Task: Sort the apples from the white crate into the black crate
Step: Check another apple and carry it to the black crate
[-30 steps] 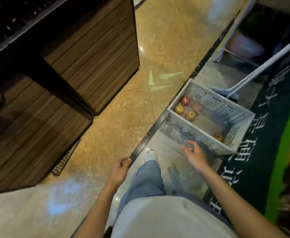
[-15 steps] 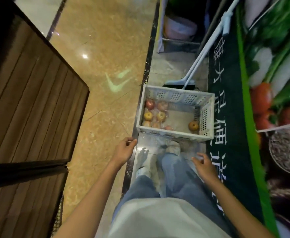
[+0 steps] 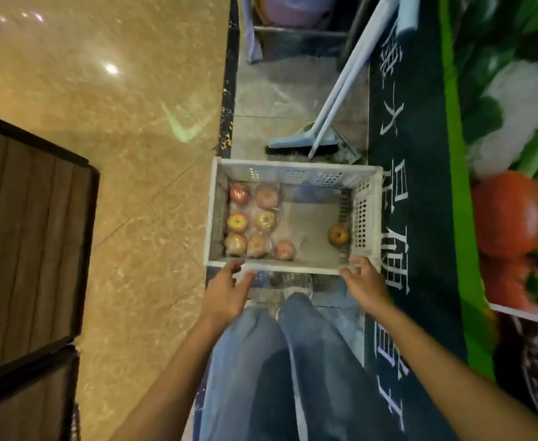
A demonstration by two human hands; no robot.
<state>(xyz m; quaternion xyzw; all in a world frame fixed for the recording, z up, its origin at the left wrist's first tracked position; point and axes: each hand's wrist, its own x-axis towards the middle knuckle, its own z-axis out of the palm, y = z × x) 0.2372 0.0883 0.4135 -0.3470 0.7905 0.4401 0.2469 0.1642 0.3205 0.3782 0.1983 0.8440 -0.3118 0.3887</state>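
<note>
**Hands at the crate rim**

Head view: the white crate (image 3: 296, 165) is sitting on the floor (image 3: 118, 154) at the person's feet, with apples (image 3: 251, 221) lying mostly at its left (a lone apple (image 3: 338, 235) by the right wall). The left hand (image 3: 226, 291) is touching the near rim, fingers stretched. The right hand (image 3: 366, 286) is meeting that rim, but I cannot tell whether it is gripping.

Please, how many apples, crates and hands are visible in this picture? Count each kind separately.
Apples: 8
Crates: 1, the white crate
Hands: 2, the left hand and the right hand
Total: 11
</note>
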